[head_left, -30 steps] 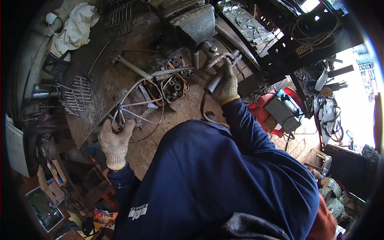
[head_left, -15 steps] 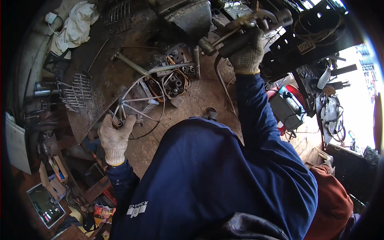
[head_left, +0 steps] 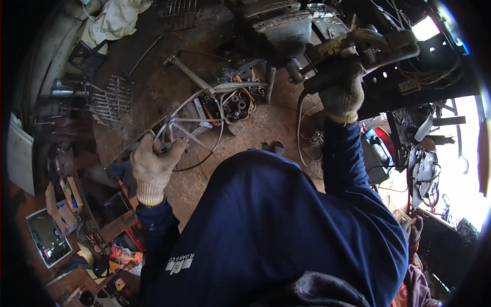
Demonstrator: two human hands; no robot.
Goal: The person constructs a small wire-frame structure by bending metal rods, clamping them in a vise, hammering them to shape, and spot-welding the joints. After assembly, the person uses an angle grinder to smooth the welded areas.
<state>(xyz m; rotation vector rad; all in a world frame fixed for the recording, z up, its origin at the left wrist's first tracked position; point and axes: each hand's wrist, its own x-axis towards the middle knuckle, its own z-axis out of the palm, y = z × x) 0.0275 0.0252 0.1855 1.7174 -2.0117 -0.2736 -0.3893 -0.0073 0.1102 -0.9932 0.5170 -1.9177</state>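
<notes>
Grasping a ringed metal frame left of centre, left grip curled round it, right grip wrapped round a metal clamp upper right, dark desk upper left, brown floor mid-frame.

Wearer's knit gloves: two. Spoked hoop: one. Metal pieces at right glove: overlapping, can't count. Desk: one. Vise: one. Wire grids: two. Round gear casing: one. White cloth: one. Power outlet: one.
</notes>
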